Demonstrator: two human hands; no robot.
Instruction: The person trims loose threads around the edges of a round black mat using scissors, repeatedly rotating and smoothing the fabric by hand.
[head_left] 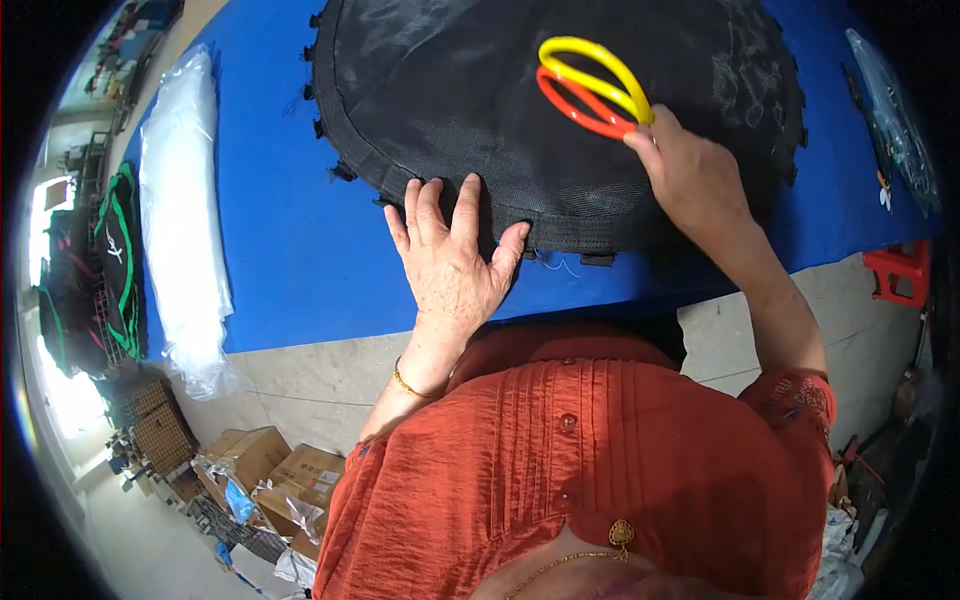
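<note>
A round black mesh mat [480, 120] with short black tabs along its rim lies on the blue table. My left hand [450, 250] rests on the mat's near edge, fingers spread and thumb out to the side. Over the right part of the mat, my right hand [695, 175] is closed around what look like scissors, with a yellow loop handle [600, 55] and a red loop handle [590, 115] pointing away from me. Their blades are hidden in the fist. Loose thread ends [560, 263] hang from the near edge by my left thumb.
The blue table [270, 230] carries a long clear plastic bundle [185, 200] on the left and plastic-wrapped items [895, 120] at the far right. A red stool [898, 272] stands beyond the right side. Cardboard boxes [300, 480] are on the floor at lower left.
</note>
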